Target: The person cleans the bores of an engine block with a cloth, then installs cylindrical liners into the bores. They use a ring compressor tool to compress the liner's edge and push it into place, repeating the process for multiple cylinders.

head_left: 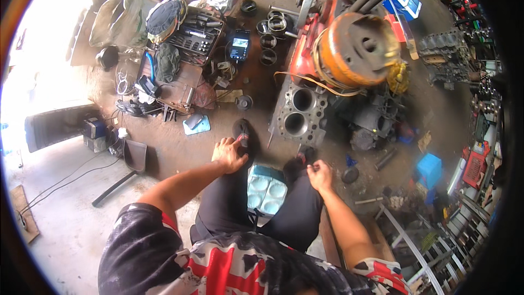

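Observation:
My left hand (230,155) rests over my left knee with its fingers spread, holding nothing. Above my right knee, my right hand (320,176) has its fingers curled together; whatever they hold, if anything, is too small to make out. Ahead of my feet stands a grey metal engine block (283,110) with two round cylinder bores showing. A red machine (305,60) with an orange round housing (349,49) covers the block's far part. Between my legs is a pale blue tray-like item (266,188) with round hollows.
Left ahead are an open socket set (197,35), a phone (240,45) and a light blue packet (196,124). Metal rings (268,41) lie by the machine. Right are a dark engine part (368,123), a blue box (429,169) and metal bars (415,246). A dustpan (135,155) lies left.

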Demonstrator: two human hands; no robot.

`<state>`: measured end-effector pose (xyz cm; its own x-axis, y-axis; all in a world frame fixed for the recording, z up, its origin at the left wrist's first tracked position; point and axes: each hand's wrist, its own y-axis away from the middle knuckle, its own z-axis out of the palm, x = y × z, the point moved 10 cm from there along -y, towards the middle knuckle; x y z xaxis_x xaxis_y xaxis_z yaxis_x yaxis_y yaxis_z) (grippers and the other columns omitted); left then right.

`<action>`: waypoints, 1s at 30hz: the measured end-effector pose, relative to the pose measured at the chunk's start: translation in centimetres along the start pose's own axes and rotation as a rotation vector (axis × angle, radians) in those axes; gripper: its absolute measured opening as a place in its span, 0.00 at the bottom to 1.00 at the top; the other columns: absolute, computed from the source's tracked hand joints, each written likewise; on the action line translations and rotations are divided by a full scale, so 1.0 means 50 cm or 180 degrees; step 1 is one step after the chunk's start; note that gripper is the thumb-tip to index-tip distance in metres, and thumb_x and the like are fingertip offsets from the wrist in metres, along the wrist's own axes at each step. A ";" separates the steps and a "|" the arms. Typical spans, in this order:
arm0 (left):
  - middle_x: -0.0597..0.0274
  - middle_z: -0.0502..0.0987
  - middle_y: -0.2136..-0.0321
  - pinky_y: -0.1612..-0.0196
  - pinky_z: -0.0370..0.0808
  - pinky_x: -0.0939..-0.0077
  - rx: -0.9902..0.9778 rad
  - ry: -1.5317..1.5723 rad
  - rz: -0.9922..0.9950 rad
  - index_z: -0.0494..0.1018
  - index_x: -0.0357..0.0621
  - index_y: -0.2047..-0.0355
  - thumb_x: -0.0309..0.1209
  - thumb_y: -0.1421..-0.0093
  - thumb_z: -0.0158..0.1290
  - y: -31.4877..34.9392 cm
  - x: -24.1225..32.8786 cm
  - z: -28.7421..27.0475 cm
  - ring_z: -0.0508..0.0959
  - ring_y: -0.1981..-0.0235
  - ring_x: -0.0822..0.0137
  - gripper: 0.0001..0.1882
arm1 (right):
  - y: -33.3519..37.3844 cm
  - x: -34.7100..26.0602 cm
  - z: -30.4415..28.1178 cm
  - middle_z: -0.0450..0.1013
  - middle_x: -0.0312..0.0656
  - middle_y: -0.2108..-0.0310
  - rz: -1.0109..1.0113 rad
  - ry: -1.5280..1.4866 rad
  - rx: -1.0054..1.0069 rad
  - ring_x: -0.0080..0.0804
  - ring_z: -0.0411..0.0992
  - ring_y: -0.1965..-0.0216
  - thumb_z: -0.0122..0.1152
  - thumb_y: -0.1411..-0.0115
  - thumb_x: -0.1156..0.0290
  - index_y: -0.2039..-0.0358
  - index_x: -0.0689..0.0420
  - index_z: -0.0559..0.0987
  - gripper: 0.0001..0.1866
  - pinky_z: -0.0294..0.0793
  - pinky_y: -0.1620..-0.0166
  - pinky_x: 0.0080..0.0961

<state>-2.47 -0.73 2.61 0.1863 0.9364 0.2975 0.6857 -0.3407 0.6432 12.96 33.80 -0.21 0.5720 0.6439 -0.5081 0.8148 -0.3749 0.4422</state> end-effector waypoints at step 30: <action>0.44 0.53 0.25 0.24 0.53 0.55 -0.2553 0.0303 -0.0200 0.52 0.44 0.24 0.75 0.39 0.45 0.334 0.056 -0.100 0.54 0.24 0.49 0.57 | 0.464 -0.169 -0.144 0.65 0.54 0.31 0.1538 0.0230 -0.1677 0.54 0.63 0.30 0.57 0.38 0.35 0.31 0.49 0.70 0.41 0.64 0.31 0.47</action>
<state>5.98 -4.22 17.73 0.0787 0.9569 0.2796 -0.0273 -0.2783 0.9601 26.35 24.45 19.67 0.8347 0.5367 -0.1234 0.3079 -0.2691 0.9126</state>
